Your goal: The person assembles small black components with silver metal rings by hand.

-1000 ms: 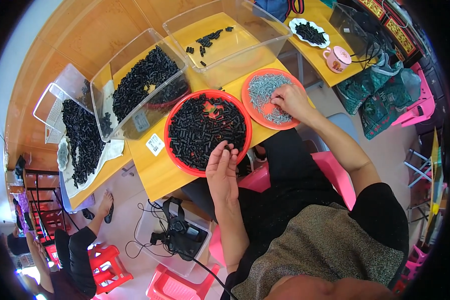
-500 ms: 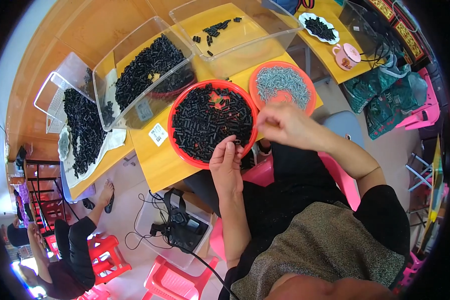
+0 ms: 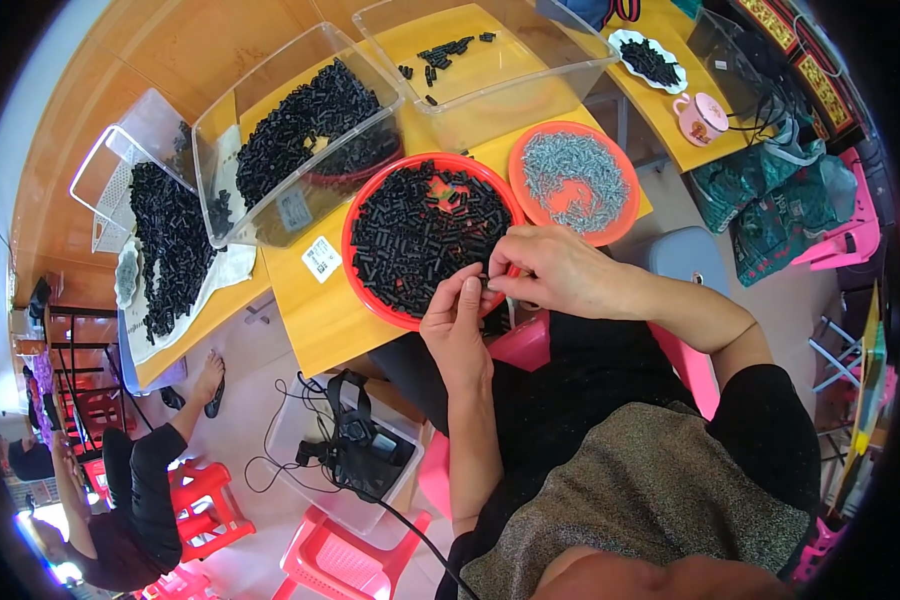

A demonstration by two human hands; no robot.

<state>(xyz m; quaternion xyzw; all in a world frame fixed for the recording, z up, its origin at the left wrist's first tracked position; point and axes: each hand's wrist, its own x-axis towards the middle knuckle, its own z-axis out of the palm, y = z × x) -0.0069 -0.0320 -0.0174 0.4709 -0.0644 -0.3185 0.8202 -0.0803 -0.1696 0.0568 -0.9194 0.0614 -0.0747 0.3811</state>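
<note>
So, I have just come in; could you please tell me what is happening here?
A seated person pinches a small black piece in the left hand, and the right hand meets it at the fingertips; whether the right holds something is too hidden to tell. The hands are at the near edge of a red basin full of black pieces. Beside it, an orange plate holds small silvery parts.

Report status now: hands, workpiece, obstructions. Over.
Left hand pinching small black plastic piece. Right hand meeting left at the piece. Both by near-right rim of red round plastic basin. Nothing seen blocking either hand.
</note>
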